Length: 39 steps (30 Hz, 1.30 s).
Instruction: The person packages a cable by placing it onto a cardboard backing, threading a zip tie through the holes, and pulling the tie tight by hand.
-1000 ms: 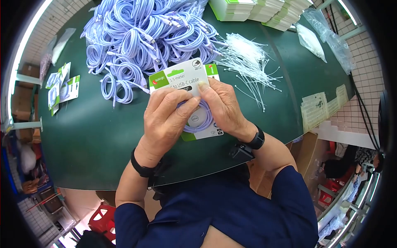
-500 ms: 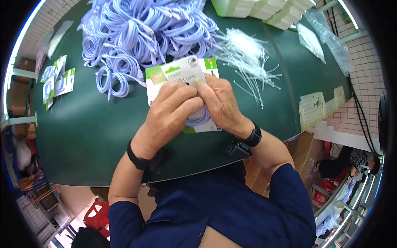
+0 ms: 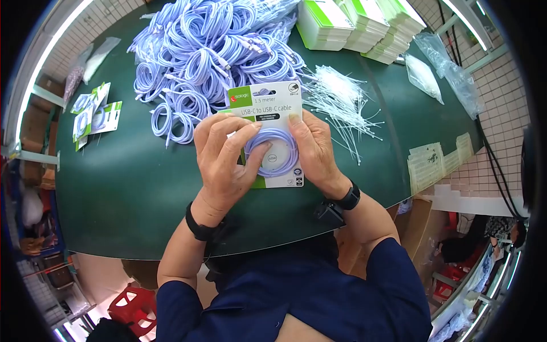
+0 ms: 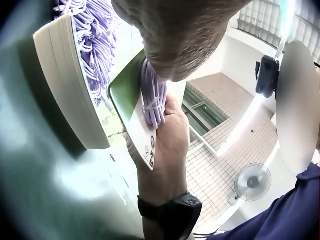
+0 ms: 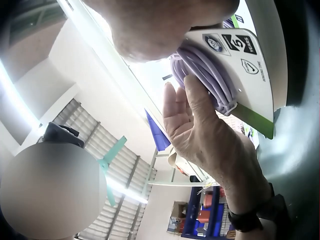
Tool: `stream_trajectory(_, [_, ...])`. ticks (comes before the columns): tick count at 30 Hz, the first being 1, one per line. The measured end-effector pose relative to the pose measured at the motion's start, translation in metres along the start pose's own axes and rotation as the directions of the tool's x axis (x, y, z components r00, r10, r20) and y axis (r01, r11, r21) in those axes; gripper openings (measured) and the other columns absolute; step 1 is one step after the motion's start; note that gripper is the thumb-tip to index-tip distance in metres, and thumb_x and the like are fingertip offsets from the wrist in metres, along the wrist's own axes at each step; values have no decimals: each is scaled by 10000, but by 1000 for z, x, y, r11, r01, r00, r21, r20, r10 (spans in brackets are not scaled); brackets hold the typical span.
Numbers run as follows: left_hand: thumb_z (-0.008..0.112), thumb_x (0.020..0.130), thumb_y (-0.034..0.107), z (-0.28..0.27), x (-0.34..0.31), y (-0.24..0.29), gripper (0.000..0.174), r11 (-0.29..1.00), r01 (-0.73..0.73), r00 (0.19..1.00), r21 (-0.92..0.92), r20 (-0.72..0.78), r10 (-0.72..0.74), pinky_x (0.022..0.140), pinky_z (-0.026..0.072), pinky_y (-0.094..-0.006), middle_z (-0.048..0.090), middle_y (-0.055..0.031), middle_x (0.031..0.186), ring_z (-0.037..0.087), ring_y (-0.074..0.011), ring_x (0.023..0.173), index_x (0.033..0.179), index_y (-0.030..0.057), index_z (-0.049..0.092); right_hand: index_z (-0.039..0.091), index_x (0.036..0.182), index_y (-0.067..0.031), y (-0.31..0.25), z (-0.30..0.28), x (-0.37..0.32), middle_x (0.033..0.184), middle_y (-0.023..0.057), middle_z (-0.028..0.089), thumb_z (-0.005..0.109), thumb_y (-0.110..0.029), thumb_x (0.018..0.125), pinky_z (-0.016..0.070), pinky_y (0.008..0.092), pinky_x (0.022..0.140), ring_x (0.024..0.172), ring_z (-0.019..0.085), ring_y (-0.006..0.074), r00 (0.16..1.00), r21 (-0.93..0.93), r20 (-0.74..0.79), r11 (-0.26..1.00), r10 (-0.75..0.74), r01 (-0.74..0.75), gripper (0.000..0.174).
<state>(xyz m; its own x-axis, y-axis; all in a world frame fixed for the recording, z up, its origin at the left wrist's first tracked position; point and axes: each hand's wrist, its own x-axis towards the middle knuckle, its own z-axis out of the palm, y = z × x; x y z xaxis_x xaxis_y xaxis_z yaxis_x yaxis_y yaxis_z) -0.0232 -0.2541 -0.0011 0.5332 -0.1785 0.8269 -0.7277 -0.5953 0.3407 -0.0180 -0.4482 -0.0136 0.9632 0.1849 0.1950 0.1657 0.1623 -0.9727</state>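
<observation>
A white and green printed card (image 3: 276, 100), marked for a USB-C to USB-C cable, is held upright over the table. On its front lies a coiled lilac cable (image 3: 293, 153); the left wrist view shows white bands round the coil (image 4: 152, 107). My right hand (image 3: 316, 154) grips the card's right edge, thumb on the front and the other fingers hidden behind. Over the left part of the coil is my left hand (image 3: 219, 154), its thumb tip at the cable and its index fingertip near the coil's top, with a gap between them.
Behind the card lies a large heap of lilac cables (image 3: 199, 57). Loose white cable ties (image 3: 336, 91) spread to its right. Stacked cards (image 3: 327, 25) stand at the back right, and several carded cables (image 3: 94, 117) lie far left. Paper strips (image 3: 427, 162) are stuck near the right edge.
The left index finger and thumb have moved apart from the right thumb, uncovering the coil and the card's text. The green-edged panel that showed behind at the right is no longer visible.
</observation>
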Motion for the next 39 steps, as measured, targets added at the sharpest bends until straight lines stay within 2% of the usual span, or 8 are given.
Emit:
stream_trajectory(8, [865,755,63,12,-6,-2,330,989,-89,996,117,35,86,890,492,-430,686,-46,1008,651,-280,1001,1075,67,784,657,1336,55,0,1,-1,1175,102,752,459,-267,1159,554,262,868,1008,665,104,1000,-31,-19,999,-14,13,417])
stream_trajectory(15, [846,765,34,18,-8,-3,296,992,-80,997,96,23,78,826,508,-397,679,-54,980,648,-287,970,1051,51,772,656,1343,55,0,0,-3,1170,96,752,464,-269,1161,554,266,873,1009,665,106,1000,-46,-7,999,0,-1,418])
stream_trajectory(19, [837,770,17,14,-5,1,266,998,-47,999,45,30,46,799,508,-387,676,-64,957,634,-289,938,1025,42,764,659,1337,52,4,1,-4,1156,91,754,467,-258,1160,555,266,861,990,663,106,999,-35,-2,998,-44,44,405])
stream_trajectory(24, [829,777,1,13,-7,0,235,999,1,999,-46,45,1,776,490,-384,671,-69,929,607,-279,896,998,34,756,660,1328,52,6,0,-5,1128,97,758,470,-242,1158,554,271,831,954,663,110,994,-131,39,986,-100,104,390])
stream_trajectory(29, [838,815,-3,13,-6,3,220,999,3,999,-37,53,-1,792,472,-376,657,-67,912,580,-277,879,1010,34,745,663,1317,51,5,-1,-4,1104,104,758,470,-231,1155,554,275,813,934,660,114,994,-207,38,972,-106,112,378])
stream_trajectory(33, [861,756,42,12,-1,-3,244,996,46,994,-79,103,-37,762,467,-365,641,-39,896,579,-263,871,978,68,764,664,1311,49,-2,-1,-2,1106,104,758,466,-222,1154,554,279,810,929,658,116,995,-208,33,973,-97,102,370])
stream_trajectory(39, [880,718,37,11,1,-2,263,999,-27,997,-42,77,30,748,471,-361,636,-25,896,576,-252,868,957,85,781,650,1328,48,4,5,-6,1128,107,755,496,-227,1141,558,282,828,960,669,121,994,-182,2,977,-113,112,366])
